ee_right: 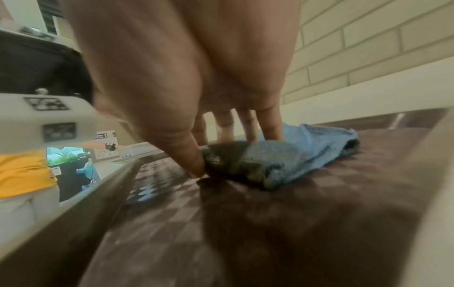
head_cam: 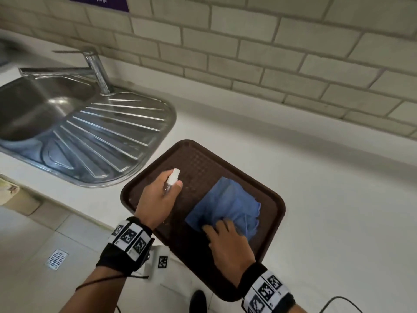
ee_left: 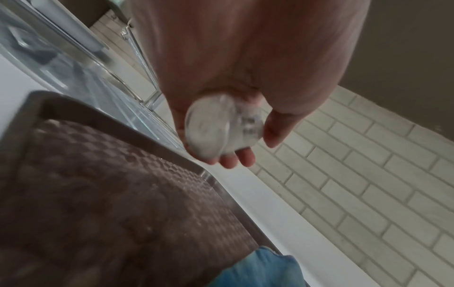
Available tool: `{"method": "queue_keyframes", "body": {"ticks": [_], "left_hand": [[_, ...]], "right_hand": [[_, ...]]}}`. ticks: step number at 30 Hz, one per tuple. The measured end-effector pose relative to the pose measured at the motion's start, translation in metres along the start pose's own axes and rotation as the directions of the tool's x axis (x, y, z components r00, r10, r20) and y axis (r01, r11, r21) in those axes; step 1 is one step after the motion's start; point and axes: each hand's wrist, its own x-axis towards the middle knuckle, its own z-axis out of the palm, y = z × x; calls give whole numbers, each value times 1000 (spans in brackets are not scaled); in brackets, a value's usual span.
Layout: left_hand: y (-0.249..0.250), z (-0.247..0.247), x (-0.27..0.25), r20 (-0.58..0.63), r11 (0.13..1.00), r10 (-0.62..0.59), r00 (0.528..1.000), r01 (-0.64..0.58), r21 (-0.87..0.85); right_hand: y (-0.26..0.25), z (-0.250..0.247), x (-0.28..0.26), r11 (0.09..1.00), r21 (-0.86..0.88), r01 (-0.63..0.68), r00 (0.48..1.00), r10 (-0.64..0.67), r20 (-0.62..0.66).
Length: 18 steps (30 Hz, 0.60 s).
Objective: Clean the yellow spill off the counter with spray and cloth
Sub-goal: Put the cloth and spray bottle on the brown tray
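Brown tray (head_cam: 274,201), blue cloth (head_cam: 228,199) under right hand (head_cam: 228,241) fingers (ee_right: 271,124)

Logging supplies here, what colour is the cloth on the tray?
Blue. The cloth lies on the brown tray; the head view shows it best.

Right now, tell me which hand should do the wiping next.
Right. The right hand already rests on the blue cloth lying on the brown tray, while the left hand is occupied gripping the spray bottle.

Clear spray bottle (head_cam: 172,180) with white nozzle, raised above the tray; crumpled blue cloth (head_cam: 228,205) (partly folded) on it.
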Motion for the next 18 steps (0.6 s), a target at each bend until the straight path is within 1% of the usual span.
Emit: {"method": "queue_keyframes", "body": {"ticks": [3, 5, 7, 9, 11, 13, 18], "left_hand": [[8, 7, 25, 44, 998, 62, 997, -61, -27], [11, 15, 41, 65, 995, 94, 993, -92, -34], [13, 25, 55, 43, 994, 106, 993, -104, -44], [15, 33, 64, 6, 992, 112, 994, -112, -58], [18, 42, 70, -13, 992, 115, 993, -115, -48], [18, 49, 73, -17, 992, 126, 992, -126, 7], [17, 61, 73, -29, 994, 109, 994, -108, 30]], "right_hand": [[1, -3, -10, 999, 52, 9, 1000, -10, 6], [1, -6, -14, 997, 74, -34, 999, 35, 0], [2, -8, -18, 990, 124, -72, 997, 74, -14], [2, -9, -22, 980, 179, -90, 996, 91, 1], [6, -7, -27, 975, 209, -76, 997, 80, -12], [10, -8, -33, 974, 221, -55, 998, 60, -16], [20, -2, -41, 986, 167, 21, 999, -13, -50]]}}
